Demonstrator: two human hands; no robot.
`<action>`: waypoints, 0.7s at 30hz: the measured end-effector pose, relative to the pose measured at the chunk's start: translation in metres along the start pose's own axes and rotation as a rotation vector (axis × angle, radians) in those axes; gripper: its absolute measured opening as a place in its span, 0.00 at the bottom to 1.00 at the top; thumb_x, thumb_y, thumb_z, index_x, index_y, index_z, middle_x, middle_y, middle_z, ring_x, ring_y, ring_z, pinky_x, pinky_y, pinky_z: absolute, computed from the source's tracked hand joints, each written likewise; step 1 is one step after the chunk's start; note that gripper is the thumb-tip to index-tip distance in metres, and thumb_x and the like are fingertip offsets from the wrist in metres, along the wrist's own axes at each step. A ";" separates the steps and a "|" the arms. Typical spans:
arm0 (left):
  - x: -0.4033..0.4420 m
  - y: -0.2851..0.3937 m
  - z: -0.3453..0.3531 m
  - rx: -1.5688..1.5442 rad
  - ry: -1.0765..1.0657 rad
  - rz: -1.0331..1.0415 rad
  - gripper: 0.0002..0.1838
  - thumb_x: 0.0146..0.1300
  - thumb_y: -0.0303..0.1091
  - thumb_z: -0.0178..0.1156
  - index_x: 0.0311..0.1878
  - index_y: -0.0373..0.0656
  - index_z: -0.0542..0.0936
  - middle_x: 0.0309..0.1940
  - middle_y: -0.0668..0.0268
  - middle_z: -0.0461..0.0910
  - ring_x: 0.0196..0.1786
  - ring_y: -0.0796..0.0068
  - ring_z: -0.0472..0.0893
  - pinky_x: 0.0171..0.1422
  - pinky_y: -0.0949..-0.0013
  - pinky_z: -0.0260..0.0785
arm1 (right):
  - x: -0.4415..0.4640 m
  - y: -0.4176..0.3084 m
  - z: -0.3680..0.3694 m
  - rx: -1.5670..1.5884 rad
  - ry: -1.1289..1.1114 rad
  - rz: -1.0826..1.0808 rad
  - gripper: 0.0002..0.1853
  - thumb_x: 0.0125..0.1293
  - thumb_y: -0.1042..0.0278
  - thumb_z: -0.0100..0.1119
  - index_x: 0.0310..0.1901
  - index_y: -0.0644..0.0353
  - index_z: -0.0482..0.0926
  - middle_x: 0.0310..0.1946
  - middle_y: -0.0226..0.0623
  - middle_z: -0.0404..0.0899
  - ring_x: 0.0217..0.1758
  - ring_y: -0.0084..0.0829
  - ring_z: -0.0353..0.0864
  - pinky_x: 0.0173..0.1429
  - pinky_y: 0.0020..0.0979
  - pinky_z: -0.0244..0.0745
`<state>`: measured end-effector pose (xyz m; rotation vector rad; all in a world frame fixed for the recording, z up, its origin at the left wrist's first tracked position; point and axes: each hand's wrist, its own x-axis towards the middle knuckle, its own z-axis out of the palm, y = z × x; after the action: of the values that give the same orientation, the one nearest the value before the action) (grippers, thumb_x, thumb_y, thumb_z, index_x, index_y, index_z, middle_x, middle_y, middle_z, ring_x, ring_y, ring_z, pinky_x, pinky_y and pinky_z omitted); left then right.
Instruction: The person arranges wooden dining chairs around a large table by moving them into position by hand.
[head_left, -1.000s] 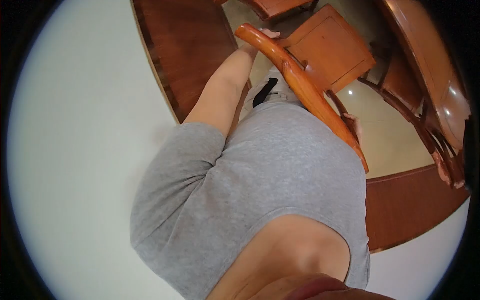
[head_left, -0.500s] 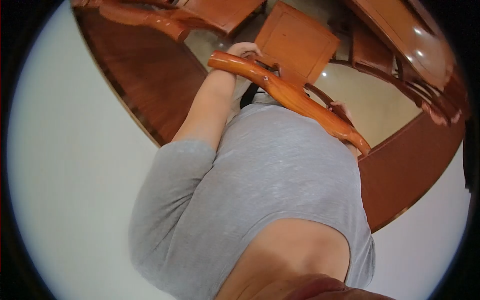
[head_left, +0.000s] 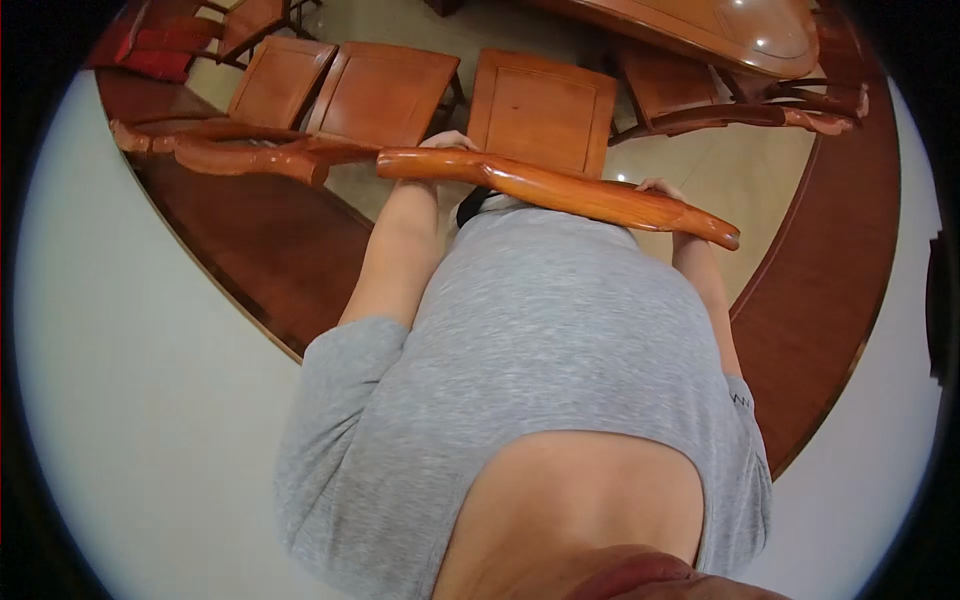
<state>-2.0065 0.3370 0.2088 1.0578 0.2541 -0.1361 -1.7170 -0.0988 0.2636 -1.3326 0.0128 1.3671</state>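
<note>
A reddish-brown wooden chair [head_left: 560,188] stands right in front of my body, its curved glossy top rail crossing my waist. Beyond the rail shows its square seat [head_left: 541,112]. My left hand [head_left: 450,140] grips the chair back near the rail's left end, the fingers bent and partly hidden behind the wood. Toward the other end, my right hand [head_left: 660,187] curls around the back, its knuckles showing just above the rail. The lower part of the chair is out of sight.
Matching chairs [head_left: 385,92] stand side by side on the left. A glossy wooden table [head_left: 700,30] is at the upper right, with another chair [head_left: 665,85] beside it. Red cloth [head_left: 160,55] lies at the far left. A dark reddish border [head_left: 830,290] edges the pale tiled floor.
The view has turned and taken in more chairs and the table. The top rail now lies more level across my waist. Both hands stay on the chair, and more of my right arm shows.
</note>
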 end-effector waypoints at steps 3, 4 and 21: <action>0.009 0.024 -0.002 0.394 -0.057 0.063 0.13 0.61 0.30 0.55 0.49 0.38 0.76 0.42 0.58 0.80 0.44 0.71 0.80 0.51 0.70 0.74 | 0.001 -0.049 0.028 0.218 0.122 0.263 0.14 0.62 0.57 0.56 0.36 0.61 0.78 0.34 0.40 0.81 0.38 0.32 0.81 0.43 0.34 0.78; 0.017 0.030 -0.013 0.155 0.004 -0.042 0.13 0.62 0.29 0.55 0.50 0.38 0.75 0.42 0.57 0.80 0.44 0.71 0.81 0.50 0.70 0.75 | 0.002 -0.075 0.062 0.130 0.141 0.174 0.13 0.62 0.57 0.56 0.36 0.60 0.78 0.35 0.40 0.81 0.38 0.32 0.81 0.43 0.33 0.78; 0.128 0.107 -0.040 -0.083 0.641 -0.980 0.10 0.48 0.39 0.65 0.29 0.47 0.78 0.26 0.65 0.76 0.29 0.69 0.76 0.36 0.67 0.72 | 0.152 -0.131 0.006 -0.127 -0.127 -0.131 0.08 0.62 0.67 0.53 0.41 0.59 0.76 0.37 0.39 0.79 0.42 0.28 0.78 0.47 0.28 0.75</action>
<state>-1.8637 0.4256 0.2455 0.7880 1.3413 -0.6587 -1.5831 0.0508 0.2488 -1.3241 -0.2470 1.3561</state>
